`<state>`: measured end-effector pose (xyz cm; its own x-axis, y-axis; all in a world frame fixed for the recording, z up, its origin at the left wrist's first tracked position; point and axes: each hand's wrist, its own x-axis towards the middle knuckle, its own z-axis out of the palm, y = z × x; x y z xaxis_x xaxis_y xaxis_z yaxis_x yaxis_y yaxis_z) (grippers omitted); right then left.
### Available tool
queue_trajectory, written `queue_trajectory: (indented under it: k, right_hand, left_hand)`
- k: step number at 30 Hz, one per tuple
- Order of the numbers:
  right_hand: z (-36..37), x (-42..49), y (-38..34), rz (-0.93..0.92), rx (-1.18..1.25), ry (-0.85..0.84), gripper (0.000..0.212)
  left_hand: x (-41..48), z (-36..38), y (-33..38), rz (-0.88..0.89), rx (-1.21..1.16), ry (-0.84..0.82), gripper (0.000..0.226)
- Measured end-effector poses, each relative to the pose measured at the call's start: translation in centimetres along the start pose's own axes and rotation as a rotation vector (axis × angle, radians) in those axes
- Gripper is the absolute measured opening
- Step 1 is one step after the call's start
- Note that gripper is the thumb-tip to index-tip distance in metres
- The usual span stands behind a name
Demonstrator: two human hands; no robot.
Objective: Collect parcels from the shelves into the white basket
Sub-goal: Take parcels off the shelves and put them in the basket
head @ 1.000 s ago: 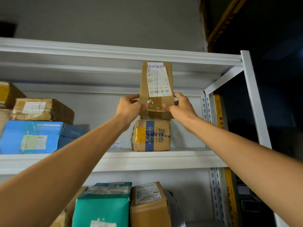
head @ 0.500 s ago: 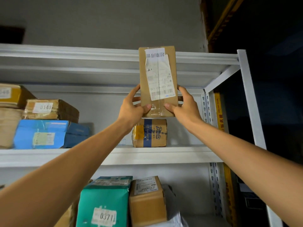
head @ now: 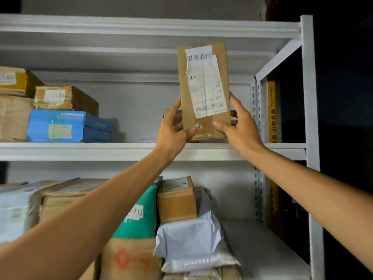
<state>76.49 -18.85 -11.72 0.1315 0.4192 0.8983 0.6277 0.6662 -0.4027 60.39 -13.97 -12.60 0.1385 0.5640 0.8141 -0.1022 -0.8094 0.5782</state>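
Note:
A tall brown cardboard parcel with a white shipping label and barcode is held upright in front of the upper shelf. My left hand grips its lower left edge, thumb on the front face. My right hand grips its lower right edge the same way. Behind the parcel a second brown box on the shelf is almost fully hidden. The white basket is not in view.
Brown boxes and a blue parcel are stacked at the left of the upper shelf. The lower shelf holds a teal parcel, a small brown box, a grey poly bag and more cartons. A white upright post bounds the right side.
Both hands have lifted the tall parcel off the box beneath it and drawn it toward me. The view has tilted down, showing more of the lower shelf.

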Motion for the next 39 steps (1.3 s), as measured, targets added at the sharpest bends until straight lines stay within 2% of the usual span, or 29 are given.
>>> queue_trajectory:
  k: [10, 15, 23, 27, 31, 39]
  right_hand:
    - [-0.6, -3.9, -1.2, 0.112, -0.147, 0.021, 0.085]
    - [1.3, -6.3, -3.6, 0.190, -0.210, 0.027, 0.089]
    - [5.1, -11.7, -6.4, 0.371, -0.273, 0.076, 0.089]
    - [5.1, -15.1, -6.4, 0.431, -0.353, 0.113, 0.087]
    - [3.9, -17.7, -6.8, 0.481, -0.428, 0.110, 0.089]
    - [0.7, -20.5, -6.9, 0.558, -0.535, 0.077, 0.094]
  left_hand:
    - [-2.9, -0.3, -0.9, -0.047, -0.099, -0.085, 0.076]
    - [-4.2, -3.0, -2.0, -0.072, -0.157, -0.157, 0.080]
    - [-7.8, -6.5, -4.8, -0.091, -0.221, -0.284, 0.074]
    - [-10.6, -5.7, -6.0, -0.141, -0.310, -0.360, 0.072]
    - [-12.9, -4.0, -7.6, -0.236, -0.444, -0.427, 0.082]
    - [-15.5, -0.6, -7.3, -0.325, -0.400, -0.455, 0.091]
